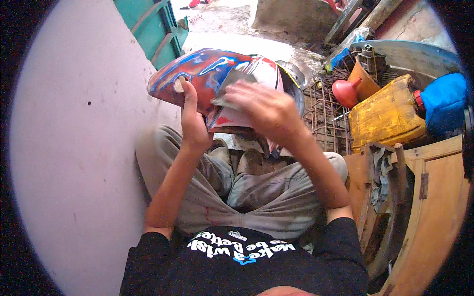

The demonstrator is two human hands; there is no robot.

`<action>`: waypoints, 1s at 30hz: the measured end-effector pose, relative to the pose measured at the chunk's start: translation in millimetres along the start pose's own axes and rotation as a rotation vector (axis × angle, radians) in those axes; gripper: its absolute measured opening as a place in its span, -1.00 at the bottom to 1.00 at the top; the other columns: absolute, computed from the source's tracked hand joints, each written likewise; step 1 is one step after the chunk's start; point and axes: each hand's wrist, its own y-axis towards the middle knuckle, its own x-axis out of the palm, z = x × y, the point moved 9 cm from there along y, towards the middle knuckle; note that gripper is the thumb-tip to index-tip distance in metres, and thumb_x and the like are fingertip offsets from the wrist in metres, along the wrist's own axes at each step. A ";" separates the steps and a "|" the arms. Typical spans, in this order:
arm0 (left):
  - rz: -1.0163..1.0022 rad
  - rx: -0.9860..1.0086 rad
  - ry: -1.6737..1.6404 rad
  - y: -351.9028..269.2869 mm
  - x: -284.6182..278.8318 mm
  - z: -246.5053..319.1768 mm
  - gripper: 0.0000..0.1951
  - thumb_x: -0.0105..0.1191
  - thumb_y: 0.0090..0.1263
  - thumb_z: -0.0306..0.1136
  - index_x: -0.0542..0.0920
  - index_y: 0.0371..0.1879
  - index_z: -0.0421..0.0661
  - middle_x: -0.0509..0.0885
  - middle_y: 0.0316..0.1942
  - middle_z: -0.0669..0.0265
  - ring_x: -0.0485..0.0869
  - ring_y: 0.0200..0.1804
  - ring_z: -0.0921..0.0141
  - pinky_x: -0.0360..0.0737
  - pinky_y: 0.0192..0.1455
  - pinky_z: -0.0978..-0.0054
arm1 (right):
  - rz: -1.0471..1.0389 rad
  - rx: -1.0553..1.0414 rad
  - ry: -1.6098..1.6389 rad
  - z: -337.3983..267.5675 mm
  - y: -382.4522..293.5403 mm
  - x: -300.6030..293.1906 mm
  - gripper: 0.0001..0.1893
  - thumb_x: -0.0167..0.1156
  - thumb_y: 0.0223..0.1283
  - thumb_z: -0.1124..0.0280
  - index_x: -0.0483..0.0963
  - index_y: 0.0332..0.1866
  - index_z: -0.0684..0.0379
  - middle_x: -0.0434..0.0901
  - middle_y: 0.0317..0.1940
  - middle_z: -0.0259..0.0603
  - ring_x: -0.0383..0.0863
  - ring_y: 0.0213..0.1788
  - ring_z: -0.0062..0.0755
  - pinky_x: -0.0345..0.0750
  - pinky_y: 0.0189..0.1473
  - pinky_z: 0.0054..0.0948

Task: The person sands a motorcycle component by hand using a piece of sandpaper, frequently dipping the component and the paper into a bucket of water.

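Observation:
A curved shell (170,74) with worn red, blue and white paint is held up above my knees; it looks like a vehicle body panel or helmet, but I cannot tell which. My left hand (196,125) grips its near side, thumb on the painted face and fingers hidden beneath. A pale round spot lies by the thumb tip. In my right hand (263,107) is a grey sheet (234,79) resembling sandpaper, laid against the shell's middle. Motion blurs the right fingers. Dark trim shows at the shell's right end.
A pale wall (81,148) rises close on my left, with a green door (152,26) beyond. To the right are a rusty metal grid (326,122), a red funnel (346,91), a yellow jerrycan (387,114) and a blue container (446,101). Wooden panels (437,207) stand beside my right elbow.

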 end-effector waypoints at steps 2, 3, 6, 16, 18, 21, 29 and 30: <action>0.079 0.001 0.033 -3.0 3.0 -1.3 -0.35 -0.33 0.65 0.17 0.28 0.42 -0.17 0.53 0.29 0.13 0.60 0.27 0.25 0.56 0.35 0.22 | -0.049 0.151 -0.071 41.9 -8.8 -2.7 -0.65 0.22 0.14 0.40 0.60 0.08 0.05 0.74 -0.04 -0.17 0.79 -0.08 -0.18 0.74 -0.11 -0.28; 0.081 0.004 0.030 -2.5 1.8 -1.7 -0.35 -0.33 0.65 0.17 0.28 0.42 -0.17 0.53 0.29 0.13 0.60 0.27 0.25 0.56 0.35 0.22 | -0.043 0.230 -0.038 57.6 -0.3 -5.4 -0.64 0.23 0.14 0.38 0.60 0.09 0.03 0.74 -0.06 -0.18 0.78 -0.06 -0.19 0.72 -0.06 -0.26; 0.125 0.016 0.065 -3.9 -5.6 1.8 -0.34 -0.31 0.65 0.17 0.29 0.41 -0.18 0.54 0.28 0.13 0.61 0.25 0.26 0.56 0.33 0.24 | -0.008 0.019 0.012 7.2 -0.4 3.4 -0.64 0.19 0.21 0.51 0.60 0.14 0.13 0.73 0.01 -0.11 0.76 0.04 -0.14 0.69 0.08 -0.22; 0.079 -0.033 -0.038 -2.5 -17.8 -10.1 -0.34 -0.32 0.65 0.17 0.25 0.44 -0.16 0.52 0.29 0.14 0.59 0.28 0.28 0.55 0.35 0.26 | -0.026 -0.109 0.094 -36.6 2.3 -4.3 -0.59 0.23 0.12 0.43 0.57 0.14 0.13 0.73 0.03 -0.19 0.74 0.11 -0.21 0.66 0.14 -0.22; 0.145 -0.052 0.032 -5.9 -10.1 -7.5 -0.31 -0.22 0.59 0.26 0.36 0.39 -0.10 0.58 0.23 0.19 0.62 0.21 0.25 0.56 0.31 0.22 | -0.078 -0.018 0.050 -17.1 1.8 -2.3 -0.63 0.18 0.20 0.45 0.58 0.14 0.14 0.72 0.05 -0.13 0.72 0.13 -0.17 0.65 0.17 -0.22; 0.166 -0.027 0.097 -5.0 -3.1 -2.6 -0.34 -0.33 0.65 0.19 0.28 0.42 -0.15 0.55 0.27 0.15 0.61 0.24 0.29 0.57 0.32 0.29 | -0.062 0.324 0.116 69.2 -7.5 -3.6 -0.64 0.18 0.24 0.51 0.57 0.16 0.20 0.68 0.09 -0.06 0.68 0.18 -0.10 0.63 0.21 -0.21; 0.140 -0.022 0.082 -6.2 -1.3 0.9 -0.32 -0.29 0.63 0.21 0.28 0.42 -0.15 0.53 0.28 0.14 0.61 0.24 0.28 0.57 0.34 0.26 | -0.080 0.147 0.080 31.3 1.3 -3.9 -0.65 0.13 0.30 0.54 0.57 0.18 0.16 0.70 0.06 -0.03 0.71 0.13 -0.10 0.66 0.17 -0.23; 0.141 -0.017 0.095 -4.3 -4.0 0.2 -0.34 -0.28 0.63 0.20 0.28 0.42 -0.14 0.52 0.29 0.14 0.60 0.25 0.27 0.55 0.35 0.25 | -0.092 0.369 0.111 62.9 -1.0 3.7 -0.55 0.20 0.17 0.49 0.53 0.22 0.05 0.70 0.01 -0.11 0.75 0.01 -0.15 0.67 0.08 -0.21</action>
